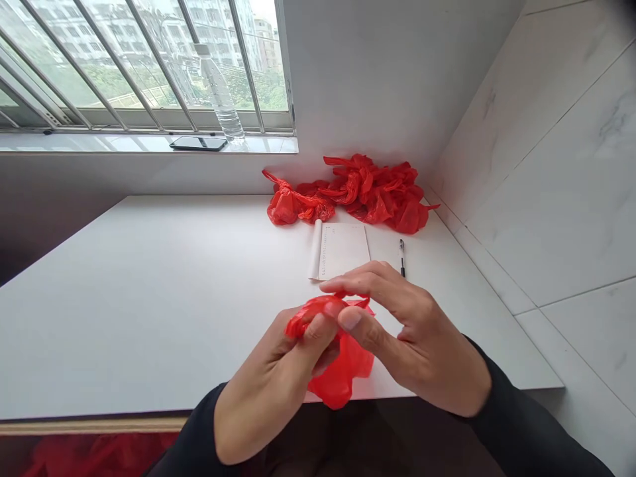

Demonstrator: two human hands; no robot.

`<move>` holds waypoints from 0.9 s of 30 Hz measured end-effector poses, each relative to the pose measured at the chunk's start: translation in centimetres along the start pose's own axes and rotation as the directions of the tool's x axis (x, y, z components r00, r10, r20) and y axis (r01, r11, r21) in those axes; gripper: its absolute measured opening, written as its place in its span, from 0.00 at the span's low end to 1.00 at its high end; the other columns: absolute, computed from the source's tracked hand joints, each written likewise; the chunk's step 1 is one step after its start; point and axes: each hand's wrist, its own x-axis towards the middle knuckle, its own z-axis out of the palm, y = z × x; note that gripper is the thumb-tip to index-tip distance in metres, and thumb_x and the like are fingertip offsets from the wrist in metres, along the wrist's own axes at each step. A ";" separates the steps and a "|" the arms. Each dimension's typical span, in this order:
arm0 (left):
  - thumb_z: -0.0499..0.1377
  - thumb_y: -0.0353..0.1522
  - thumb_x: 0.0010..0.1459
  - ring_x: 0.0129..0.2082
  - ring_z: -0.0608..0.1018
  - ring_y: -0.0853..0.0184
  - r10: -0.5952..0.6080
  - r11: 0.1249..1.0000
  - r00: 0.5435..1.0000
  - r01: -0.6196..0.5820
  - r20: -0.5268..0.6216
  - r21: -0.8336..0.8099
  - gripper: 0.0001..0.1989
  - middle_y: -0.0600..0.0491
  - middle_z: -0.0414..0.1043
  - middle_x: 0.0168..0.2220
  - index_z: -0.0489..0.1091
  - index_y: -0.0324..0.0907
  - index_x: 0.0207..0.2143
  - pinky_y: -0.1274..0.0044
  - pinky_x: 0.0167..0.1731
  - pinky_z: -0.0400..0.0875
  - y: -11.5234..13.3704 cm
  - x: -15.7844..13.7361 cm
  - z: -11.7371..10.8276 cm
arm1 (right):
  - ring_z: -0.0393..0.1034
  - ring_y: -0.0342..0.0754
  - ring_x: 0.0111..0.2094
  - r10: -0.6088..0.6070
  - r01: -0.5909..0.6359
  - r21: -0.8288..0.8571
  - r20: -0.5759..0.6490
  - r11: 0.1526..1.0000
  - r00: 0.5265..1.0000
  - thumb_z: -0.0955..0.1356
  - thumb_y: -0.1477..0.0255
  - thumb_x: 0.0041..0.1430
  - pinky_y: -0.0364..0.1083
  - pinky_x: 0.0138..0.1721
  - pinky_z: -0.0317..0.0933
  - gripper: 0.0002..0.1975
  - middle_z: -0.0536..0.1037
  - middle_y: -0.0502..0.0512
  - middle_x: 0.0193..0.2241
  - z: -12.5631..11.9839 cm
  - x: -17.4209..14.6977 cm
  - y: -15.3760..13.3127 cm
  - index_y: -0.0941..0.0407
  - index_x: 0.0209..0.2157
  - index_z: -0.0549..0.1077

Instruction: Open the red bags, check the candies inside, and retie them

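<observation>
A thin red plastic bag (342,374) is bunched up in front of me, just above the table's front edge. My left hand (278,377) is closed around its gathered top, thumb pressed over the folds, and the loose part hangs below. My right hand (412,331) is beside it with thumb and fingers apart. Its thumb tip is against or very near the bunched plastic, and the fingers reach over the top. A bit of red plastic shows between that thumb and the fingers; the other fingertips are partly hidden.
On the white table (149,298), a pile of red plastic bags (377,192) lies against the wall. In front are an open notepad (345,248) and a pen (402,257). The windowsill holds a phone (199,143) and a water bottle (221,96). More red material (99,454) lies below the table.
</observation>
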 end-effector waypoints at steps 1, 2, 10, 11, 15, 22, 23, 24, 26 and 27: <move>0.47 0.46 0.68 0.21 0.60 0.71 -0.031 0.998 1.000 0.031 0.000 -0.051 0.23 0.57 0.55 0.19 0.59 0.43 0.23 0.76 0.24 0.57 -0.2 0.2 -0.3 | 0.71 0.50 0.48 0.019 -0.019 0.011 -0.017 1.000 1.000 0.66 0.69 0.69 0.50 0.49 0.70 0.12 0.78 0.53 0.45 0.0 0.0 0.3 0.50 0.51 0.75; 0.47 0.47 0.68 0.20 0.60 0.71 -0.057 0.993 0.998 0.056 -0.005 -0.107 0.23 0.58 0.55 0.19 0.61 0.43 0.23 0.77 0.24 0.58 -0.4 0.3 -0.6 | 0.72 0.49 0.46 0.027 -0.026 0.022 -0.039 0.999 0.999 0.67 0.71 0.68 0.50 0.47 0.70 0.10 0.78 0.52 0.42 0.0 0.0 0.5 0.50 0.49 0.76; 0.60 0.38 0.61 0.28 0.70 0.67 -0.128 0.940 0.991 0.111 -0.029 -0.322 0.20 0.53 0.70 0.30 0.70 0.48 0.55 0.75 0.36 0.71 -1.2 0.7 -1.5 | 0.74 0.45 0.38 0.147 -0.128 0.137 -0.132 0.982 0.980 0.70 0.75 0.63 0.47 0.42 0.70 0.07 0.79 0.49 0.36 1.1 -0.2 0.9 0.51 0.42 0.79; 0.62 0.37 0.60 0.32 0.72 0.67 -0.095 0.961 0.995 0.086 -0.021 -0.264 0.19 0.53 0.71 0.33 0.70 0.48 0.54 0.75 0.39 0.71 -1.3 0.7 -1.4 | 0.74 0.45 0.38 0.148 -0.127 0.153 -0.132 0.980 0.980 0.70 0.76 0.62 0.47 0.42 0.70 0.07 0.79 0.49 0.36 1.4 -0.2 1.0 0.52 0.41 0.78; 0.59 0.40 0.64 0.26 0.71 0.72 -0.001 0.972 0.999 -0.007 -0.035 -0.234 0.09 0.56 0.69 0.26 0.75 0.45 0.36 0.81 0.31 0.69 -1.5 0.8 -0.9 | 0.74 0.47 0.45 0.081 -0.071 0.177 -0.052 0.982 0.995 0.68 0.80 0.62 0.49 0.49 0.69 0.13 0.81 0.51 0.43 1.8 -0.2 1.4 0.52 0.46 0.76; 0.55 0.41 0.66 0.19 0.68 0.73 -0.192 0.836 0.980 0.137 -0.049 -0.531 0.14 0.55 0.70 0.22 0.75 0.42 0.34 0.82 0.23 0.67 -1.9 1.0 -1.2 | 0.75 0.47 0.47 0.119 -0.095 0.222 -0.097 0.970 0.988 0.69 0.78 0.63 0.49 0.52 0.68 0.09 0.81 0.51 0.44 1.2 -0.6 0.9 0.53 0.44 0.77; 0.56 0.42 0.65 0.19 0.69 0.73 -0.201 0.828 0.978 0.145 -0.046 -0.542 0.14 0.55 0.71 0.23 0.75 0.42 0.38 0.81 0.23 0.68 -2.0 1.0 -1.3 | 0.75 0.46 0.47 0.101 -0.076 0.219 -0.105 0.973 0.989 0.69 0.78 0.63 0.48 0.52 0.68 0.09 0.81 0.51 0.44 1.3 -0.7 0.7 0.53 0.44 0.77; 0.56 0.42 0.65 0.20 0.69 0.73 -0.207 0.822 0.977 0.148 -0.048 -0.550 0.14 0.55 0.71 0.24 0.75 0.42 0.42 0.80 0.24 0.69 -2.1 1.1 -1.5 | 0.75 0.46 0.46 0.074 -0.049 0.209 -0.111 0.977 0.991 0.69 0.79 0.63 0.47 0.51 0.68 0.10 0.81 0.51 0.42 1.4 -0.8 0.6 0.53 0.44 0.77; 0.58 0.43 0.64 0.21 0.70 0.72 -0.208 0.828 0.977 0.147 -0.054 -0.541 0.15 0.55 0.70 0.23 0.74 0.43 0.45 0.80 0.25 0.70 -2.4 1.2 -1.7 | 0.74 0.45 0.44 -0.005 0.025 0.175 -0.112 0.984 0.994 0.69 0.80 0.62 0.45 0.48 0.69 0.10 0.81 0.51 0.39 1.7 -1.1 0.4 0.55 0.44 0.77; 0.59 0.43 0.63 0.22 0.71 0.72 -0.193 0.841 0.980 0.138 -0.051 -0.523 0.15 0.55 0.69 0.23 0.74 0.43 0.45 0.80 0.26 0.70 -2.4 1.2 -1.8 | 0.74 0.45 0.42 -0.050 0.066 0.152 -0.108 0.986 0.993 0.69 0.81 0.62 0.45 0.45 0.69 0.10 0.81 0.52 0.37 1.9 -1.2 0.3 0.56 0.44 0.77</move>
